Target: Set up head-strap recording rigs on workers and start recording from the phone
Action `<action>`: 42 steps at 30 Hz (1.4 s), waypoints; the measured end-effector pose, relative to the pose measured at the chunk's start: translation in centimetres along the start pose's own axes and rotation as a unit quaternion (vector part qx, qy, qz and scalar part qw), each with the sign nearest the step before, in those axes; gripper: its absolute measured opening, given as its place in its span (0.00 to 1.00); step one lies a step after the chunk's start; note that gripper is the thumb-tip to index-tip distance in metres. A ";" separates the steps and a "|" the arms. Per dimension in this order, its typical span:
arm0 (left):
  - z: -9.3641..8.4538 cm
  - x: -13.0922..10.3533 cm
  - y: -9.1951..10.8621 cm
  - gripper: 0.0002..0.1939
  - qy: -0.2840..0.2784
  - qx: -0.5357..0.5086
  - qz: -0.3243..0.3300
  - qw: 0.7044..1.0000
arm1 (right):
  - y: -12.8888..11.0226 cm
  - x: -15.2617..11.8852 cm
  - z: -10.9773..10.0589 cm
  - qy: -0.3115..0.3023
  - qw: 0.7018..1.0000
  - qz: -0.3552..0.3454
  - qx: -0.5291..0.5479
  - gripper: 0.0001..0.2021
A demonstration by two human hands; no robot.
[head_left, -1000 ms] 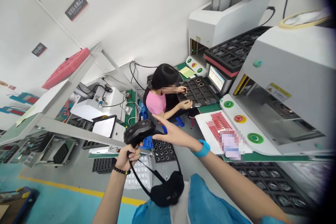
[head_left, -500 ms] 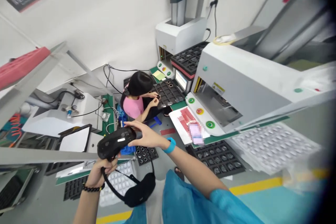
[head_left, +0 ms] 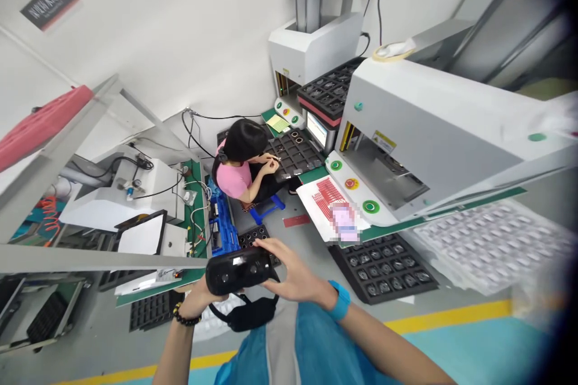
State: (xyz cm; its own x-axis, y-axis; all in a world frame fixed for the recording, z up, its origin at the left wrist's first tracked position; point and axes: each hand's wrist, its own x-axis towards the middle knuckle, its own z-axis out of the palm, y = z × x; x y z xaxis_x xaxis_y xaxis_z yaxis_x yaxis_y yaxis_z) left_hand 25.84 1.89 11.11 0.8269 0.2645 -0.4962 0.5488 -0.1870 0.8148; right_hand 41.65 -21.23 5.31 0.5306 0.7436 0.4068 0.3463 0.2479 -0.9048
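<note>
Between my hands is a glossy black headset (head_left: 239,269), its rounded front with small lens-like circles turned partly up toward me. My left hand (head_left: 203,298) holds its left end from below, the fingers mostly hidden behind it. Around the right end my right hand (head_left: 293,274) curves, fingers on top and thumb lower down. A black padded strap (head_left: 253,314) hangs from the headset in front of my blue clothing. A beaded bracelet is on my left wrist and a blue band on my right.
A co-worker in a pink top (head_left: 232,180) sits ahead, hands over a black tray (head_left: 295,156). A white press machine (head_left: 433,114) stands at right on a green bench. Black part trays (head_left: 383,267) and white trays (head_left: 497,243) lie below. A metal frame bar (head_left: 103,257) crosses at left.
The headset and both hands have moved right and lower in view, and the headset has turned with its front more toward me. The strap now hangs closer beneath it. The camera view has shifted slightly.
</note>
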 end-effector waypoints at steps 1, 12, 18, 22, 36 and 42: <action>0.4 -0.1 0.0 0.19 0.012 0.027 -0.001 1.000 | -0.3 -0.7 -0.2 0.000 1.000 -0.004 -0.017 0.38; 4.6 1.3 1.7 0.48 -0.104 0.085 0.099 0.986 | -1.2 -5.3 -3.9 0.021 0.973 -0.100 -0.206 0.35; 3.3 5.9 2.5 0.43 -0.212 0.002 0.142 0.967 | -0.1 -6.0 -3.2 0.072 0.955 -0.078 -0.278 0.35; 2.4 9.3 3.3 0.35 -0.243 0.008 0.166 0.956 | 0.4 -5.1 -2.3 0.114 0.938 -0.051 -0.322 0.34; -0.5 20.9 2.3 0.28 -0.365 0.008 0.103 0.925 | 3.1 -0.6 2.5 0.229 0.914 0.176 -0.284 0.41; 1.0 20.6 4.0 0.26 -0.291 0.057 0.064 0.953 | 3.7 -0.7 3.7 0.280 0.892 0.242 -0.260 0.41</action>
State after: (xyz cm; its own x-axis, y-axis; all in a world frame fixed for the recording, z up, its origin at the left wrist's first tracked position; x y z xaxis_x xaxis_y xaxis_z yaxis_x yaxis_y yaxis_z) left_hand 45.22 5.60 3.85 0.7974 -0.3312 -0.5044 0.4215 -0.2924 0.8584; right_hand 39.71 -18.58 1.18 0.9682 0.2219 0.1158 0.2067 -0.4479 -0.8698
